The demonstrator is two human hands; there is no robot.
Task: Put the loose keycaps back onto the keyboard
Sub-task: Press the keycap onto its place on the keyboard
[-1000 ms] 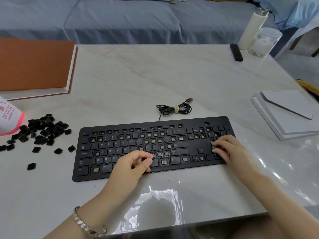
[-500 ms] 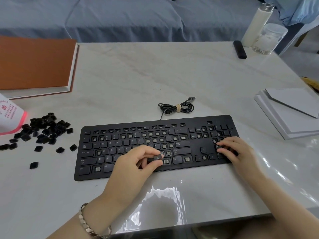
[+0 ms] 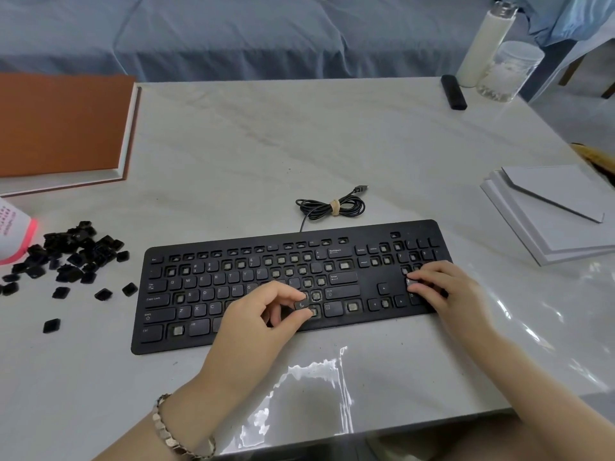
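A black keyboard point(image 3: 253, 344) lies on the marble table, with many key seats bare and showing grey stems. My left hand point(image 3: 263, 317) hovers over its lower middle rows and pinches a small black keycap point(image 3: 302, 305) between thumb and forefinger, just above the bare seats near the right Shift key. My right hand point(image 3: 439, 289) rests on the number pad at the keyboard's right end, fingers bent over the keys; whether it holds anything is hidden. A pile of loose black keycaps point(image 3: 71, 252) sits to the left of the keyboard.
The keyboard's coiled cable point(image 3: 331, 206) lies behind it. An orange-covered book point(image 3: 63, 128) is at the far left, a pink-edged packet point(image 3: 15, 234) beside the pile. White boards point(image 3: 552, 224) lie at right. A bottle point(image 3: 484, 44), jar point(image 3: 507, 73) and black remote point(image 3: 453, 92) stand far right.
My left hand has lifted from the keys and now pinches a keycap turned face up between thumb and forefinger. My right hand has stayed on the number pad.
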